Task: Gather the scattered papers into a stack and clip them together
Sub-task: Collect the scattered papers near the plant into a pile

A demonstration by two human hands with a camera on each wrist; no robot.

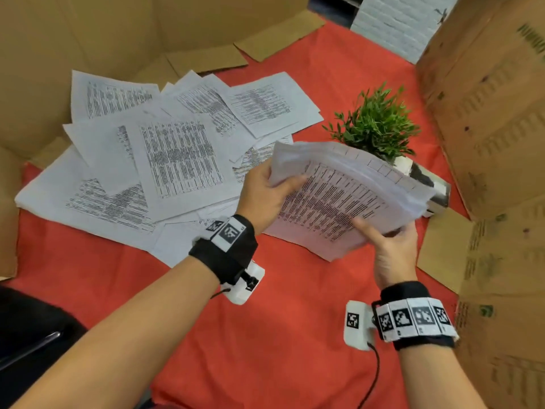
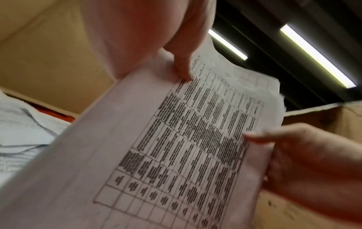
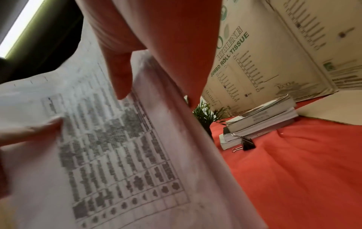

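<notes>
Both hands hold a tilted bundle of printed sheets (image 1: 339, 199) above the red cloth (image 1: 265, 335). My left hand (image 1: 265, 196) grips its left edge, thumb on the top sheet. My right hand (image 1: 392, 249) grips the near right edge, thumb on top. The left wrist view shows the same bundle (image 2: 176, 147) with the left thumb (image 2: 184, 68) on it, and the right wrist view shows it too (image 3: 117, 155). Several loose printed sheets (image 1: 165, 160) lie overlapping on the cloth to the left. A black binder clip (image 3: 247, 143) sits on the cloth beside a pile of books (image 3: 260, 122).
A small green potted plant (image 1: 374, 125) stands just behind the held bundle, next to the books (image 1: 436, 199). Cardboard walls (image 1: 486, 113) rise on the right, and more cardboard (image 1: 59, 39) closes in the left and back. Bare red cloth lies near me.
</notes>
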